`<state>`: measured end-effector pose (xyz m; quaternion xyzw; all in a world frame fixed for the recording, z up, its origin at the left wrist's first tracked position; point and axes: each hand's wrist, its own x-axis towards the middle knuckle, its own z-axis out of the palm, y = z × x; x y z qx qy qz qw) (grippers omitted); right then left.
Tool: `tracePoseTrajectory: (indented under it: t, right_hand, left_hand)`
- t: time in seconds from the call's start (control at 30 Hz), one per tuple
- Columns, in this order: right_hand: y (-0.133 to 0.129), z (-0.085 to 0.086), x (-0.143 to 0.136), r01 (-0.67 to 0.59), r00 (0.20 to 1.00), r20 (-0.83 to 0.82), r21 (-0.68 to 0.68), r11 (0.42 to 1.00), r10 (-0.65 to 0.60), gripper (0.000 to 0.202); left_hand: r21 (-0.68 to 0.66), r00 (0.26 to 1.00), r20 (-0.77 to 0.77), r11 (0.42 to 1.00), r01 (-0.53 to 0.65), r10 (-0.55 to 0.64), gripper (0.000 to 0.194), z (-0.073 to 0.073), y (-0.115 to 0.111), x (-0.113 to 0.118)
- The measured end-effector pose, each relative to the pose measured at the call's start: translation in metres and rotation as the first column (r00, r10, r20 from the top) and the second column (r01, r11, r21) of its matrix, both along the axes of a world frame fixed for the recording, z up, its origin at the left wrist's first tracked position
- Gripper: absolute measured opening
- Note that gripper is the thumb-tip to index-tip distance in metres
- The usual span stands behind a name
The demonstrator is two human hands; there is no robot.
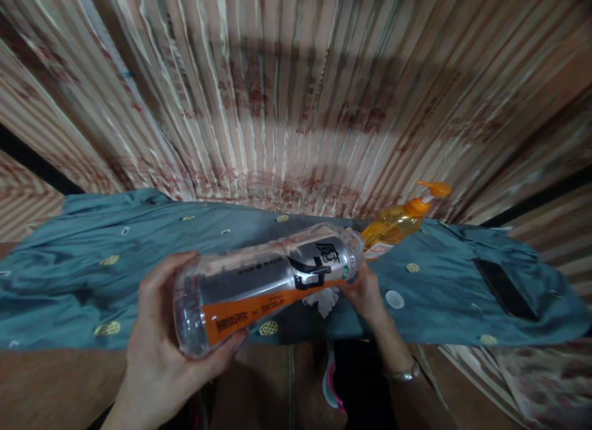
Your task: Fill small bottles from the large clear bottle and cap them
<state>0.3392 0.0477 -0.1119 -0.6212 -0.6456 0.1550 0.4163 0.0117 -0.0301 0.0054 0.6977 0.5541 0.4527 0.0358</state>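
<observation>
A large clear plastic bottle with a silver and orange label lies tilted across the middle of the view, its neck to the right and a little higher. My left hand is wrapped around its base end. At the neck, my right hand grips from below, with most of its fingers hidden behind the bottle. Just past the neck stands a pump bottle of yellow-orange liquid with an orange pump head. A crumpled white tissue shows under the plastic bottle, and a round white cap lies right of my right wrist.
A teal patterned cloth covers the narrow table. On its right side lies a black phone. Striped curtains hang close behind the table and at both sides. Below the front edge is a brown floor.
</observation>
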Motion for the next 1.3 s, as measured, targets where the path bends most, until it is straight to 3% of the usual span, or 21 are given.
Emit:
tracePoseTrajectory:
  t: [0.2,1.3]
  right_hand:
    - [0.0012,-0.0030,0.0015,0.001,1.000,0.000,0.006,1.000,-0.001,0.061]
    - [0.0008,-0.0013,0.0004,-0.003,1.000,-0.013,0.011,1.000,0.003,0.061]
  left_hand:
    - [0.051,0.999,-0.031,0.999,-0.017,0.018,0.086,0.0018,0.0022,0.0034]
    - [0.018,1.000,0.000,1.000,0.018,-0.018,0.089,0.0051,0.0018,0.0038]
